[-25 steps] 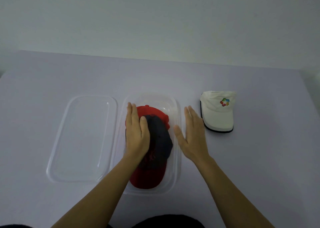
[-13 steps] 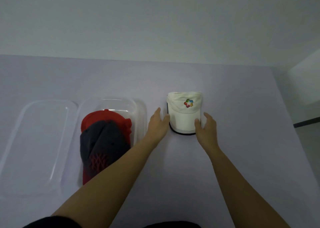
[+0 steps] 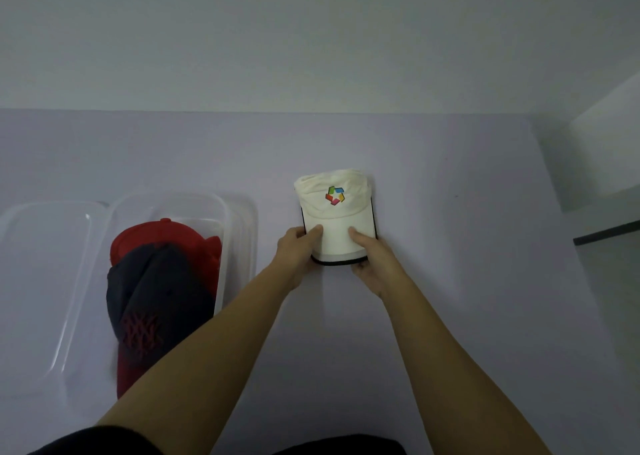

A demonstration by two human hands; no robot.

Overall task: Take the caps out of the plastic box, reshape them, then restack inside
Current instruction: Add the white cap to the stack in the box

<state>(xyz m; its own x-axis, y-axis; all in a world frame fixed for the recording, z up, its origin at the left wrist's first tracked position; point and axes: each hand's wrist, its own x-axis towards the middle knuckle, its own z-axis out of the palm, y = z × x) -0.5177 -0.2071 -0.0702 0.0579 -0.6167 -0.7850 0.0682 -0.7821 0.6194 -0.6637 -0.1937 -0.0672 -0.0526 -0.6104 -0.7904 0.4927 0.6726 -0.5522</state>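
A white cap [image 3: 335, 209] with a multicoloured logo lies on the table, brim towards me. My left hand [image 3: 298, 252] grips the brim's left corner, thumb on top. My right hand [image 3: 370, 259] grips the brim's right corner the same way. To the left stands the clear plastic box [image 3: 239, 226]. Inside it a dark navy cap [image 3: 162, 288] with a red embroidered logo rests on a red cap [image 3: 194, 243]. My left forearm crosses in front of the box's near right corner and hides it.
The clear box lid [image 3: 41, 264] lies flat on the table directly left of the box. The lilac table [image 3: 467, 281] ends at a pale wall behind and at an edge on the right.
My hands left the caps in the box, moved right to the white cap, and now pinch its brim at both corners. The view has shifted right.
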